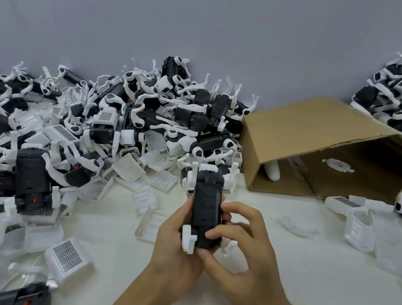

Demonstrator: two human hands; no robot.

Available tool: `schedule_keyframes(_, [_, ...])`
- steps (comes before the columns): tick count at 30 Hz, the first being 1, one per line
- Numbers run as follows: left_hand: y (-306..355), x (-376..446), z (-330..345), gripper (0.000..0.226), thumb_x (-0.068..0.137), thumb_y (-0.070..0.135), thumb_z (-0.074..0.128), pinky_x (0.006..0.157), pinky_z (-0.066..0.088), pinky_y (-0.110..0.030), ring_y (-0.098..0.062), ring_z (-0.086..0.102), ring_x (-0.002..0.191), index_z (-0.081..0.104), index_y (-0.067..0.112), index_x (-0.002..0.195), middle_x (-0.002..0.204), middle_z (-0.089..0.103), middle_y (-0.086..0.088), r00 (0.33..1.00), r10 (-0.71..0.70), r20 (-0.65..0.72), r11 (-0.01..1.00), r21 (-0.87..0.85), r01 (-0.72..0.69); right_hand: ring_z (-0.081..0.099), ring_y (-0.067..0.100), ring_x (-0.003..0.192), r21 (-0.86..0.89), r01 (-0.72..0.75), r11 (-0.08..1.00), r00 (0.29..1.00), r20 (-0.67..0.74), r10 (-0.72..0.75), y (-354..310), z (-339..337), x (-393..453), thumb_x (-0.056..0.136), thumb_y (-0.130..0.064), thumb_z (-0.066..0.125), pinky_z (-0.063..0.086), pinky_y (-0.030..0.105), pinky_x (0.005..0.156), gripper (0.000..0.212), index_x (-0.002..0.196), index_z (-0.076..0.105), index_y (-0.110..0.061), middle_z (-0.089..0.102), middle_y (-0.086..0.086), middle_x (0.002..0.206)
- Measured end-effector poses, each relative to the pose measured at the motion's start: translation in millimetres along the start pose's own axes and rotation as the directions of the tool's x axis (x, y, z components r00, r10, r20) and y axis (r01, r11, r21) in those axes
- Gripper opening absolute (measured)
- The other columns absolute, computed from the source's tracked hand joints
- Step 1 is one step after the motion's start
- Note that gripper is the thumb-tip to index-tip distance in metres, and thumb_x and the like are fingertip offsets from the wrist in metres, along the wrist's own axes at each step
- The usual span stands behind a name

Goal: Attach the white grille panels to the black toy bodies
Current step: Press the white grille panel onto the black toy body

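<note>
Both hands, left hand (174, 235) and right hand (241, 248), grip closed around one black toy body (206, 208), bare counter (306, 279) right of it, cardboard box (322, 147) behind, white arms at its corners

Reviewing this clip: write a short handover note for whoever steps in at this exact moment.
Left hand grips the black toy body from its left side; right hand pinches the same body from the right, fingertips on its near end. It is held above the white table.
Loose white grille panels lie at the table's left; unfinished bodies fill the big pile behind. A cardboard box lies tipped at right.
Done: cannot tell whether this body has its panel.
Left: fit panels to the remaining bodies.
</note>
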State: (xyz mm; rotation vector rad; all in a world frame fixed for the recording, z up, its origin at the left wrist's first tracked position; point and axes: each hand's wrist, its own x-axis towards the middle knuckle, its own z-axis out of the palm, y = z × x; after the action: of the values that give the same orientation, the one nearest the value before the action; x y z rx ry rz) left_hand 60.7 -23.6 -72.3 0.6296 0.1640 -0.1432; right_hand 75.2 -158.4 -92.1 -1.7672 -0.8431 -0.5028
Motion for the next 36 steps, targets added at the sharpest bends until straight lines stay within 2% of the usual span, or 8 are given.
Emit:
schedule_keyframes(3, [-0.3,1.2,-1.6,0.051,0.097,0.044,0.047,0.068,0.06,-0.026,-0.017,0.07,0.076,0.079,0.005,0.105,0.093,0.071,-0.011,1.0,0.007,-0.009,1.0,0.019,-0.007,0.061,0.022,0.117,0.003,-0.017,1.0,1.0,0.01,0.017,-0.7,1.4,-0.4,0.08,-0.024,0.076,0.053,0.039,0.093,0.022,0.097,0.064,-0.031,0.047,-0.009,0.134])
schedule_keyframes(7, [-0.1,1.3,-2.7,0.051,0.098,0.044,0.046,0.075,0.061,-0.03,-0.022,0.069,0.079,0.077,0.005,0.107,0.094,0.07,-0.015,1.0,0.015,0.015,1.0,0.015,-0.015,0.061,0.024,0.118,0.014,0.003,1.0,1.0,-0.013,-0.002,-2.1,1.0,0.1,0.082,-0.027,0.075,0.055,0.038,0.092,0.019,0.096,0.064,-0.03,0.046,-0.009,0.133])
schedule_keyframes(12, [0.6,1.2,-1.4,0.053,0.101,0.042,0.042,0.066,0.06,-0.03,-0.023,0.067,0.073,0.076,0.003,0.106,0.087,0.066,-0.017,0.999,0.021,0.048,1.0,0.001,-0.021,0.057,0.025,0.124,0.005,0.026,1.0,1.0,-0.014,-0.026,-0.7,1.5,0.8,0.083,-0.03,0.076,0.053,0.036,0.092,0.013,0.093,0.069,-0.033,0.049,-0.005,0.133])
schedule_keyframes(18, [1.8,0.1,0.8,0.052,0.102,0.041,0.041,0.066,0.058,-0.029,-0.023,0.064,0.078,0.074,0.002,0.11,0.088,0.062,-0.015,0.998,0.033,0.058,0.999,-0.025,-0.032,0.043,0.02,0.136,-0.126,0.039,0.991,0.997,-0.063,-0.047,-1.1,2.6,-0.3,0.082,-0.041,0.074,0.036,0.021,0.106,0.02,0.101,0.069,-0.04,0.043,-0.007,0.148])
schedule_keyframes(22, [1.4,-1.1,1.0,0.052,0.101,0.041,0.043,0.068,0.06,-0.029,-0.023,0.067,0.077,0.076,0.001,0.106,0.088,0.065,-0.016,0.999,0.011,0.031,0.999,-0.052,-0.009,0.046,0.024,0.135,-0.051,-0.007,0.999,0.999,-0.041,0.005,-4.5,3.0,0.3,0.08,-0.039,0.074,0.043,0.028,0.104,0.028,0.107,0.066,-0.041,0.04,-0.016,0.147])
schedule_keyframes(25, [1.4,-1.1,0.5,0.051,0.098,0.043,0.048,0.072,0.058,-0.028,-0.023,0.064,0.081,0.076,0.001,0.109,0.09,0.065,-0.015,1.0,-0.007,0.014,0.998,-0.061,0.007,0.052,0.028,0.128,-0.02,-0.031,0.999,0.999,-0.022,0.031,-5.8,3.3,0.6,0.081,-0.037,0.073,0.05,0.035,0.098,0.023,0.104,0.066,-0.039,0.042,-0.019,0.14])
schedule_keyframes(33, [2.0,-2.9,2.5,0.052,0.1,0.043,0.044,0.063,0.059,-0.031,-0.024,0.066,0.072,0.075,0.001,0.105,0.087,0.063,-0.016,0.998,-0.006,0.068,0.997,-0.082,0.012,0.053,0.029,0.126,-0.018,-0.003,1.0,0.999,-0.032,0.003,-5.4,2.6,0.1,0.082,-0.034,0.074,0.049,0.029,0.097,0.012,0.093,0.07,-0.037,0.046,-0.014,0.135])
schedule_keyframes(36, [2.1,-2.8,2.9,0.052,0.1,0.041,0.044,0.063,0.059,-0.03,-0.025,0.065,0.075,0.073,-0.001,0.111,0.088,0.062,-0.017,0.997,0.015,0.071,0.996,-0.094,-0.008,0.047,0.021,0.131,-0.071,-0.014,0.997,0.999,-0.04,0.011,-3.7,2.6,-1.2,0.08,-0.04,0.075,0.044,0.023,0.1,0.019,0.099,0.07,-0.041,0.043,-0.02,0.137])
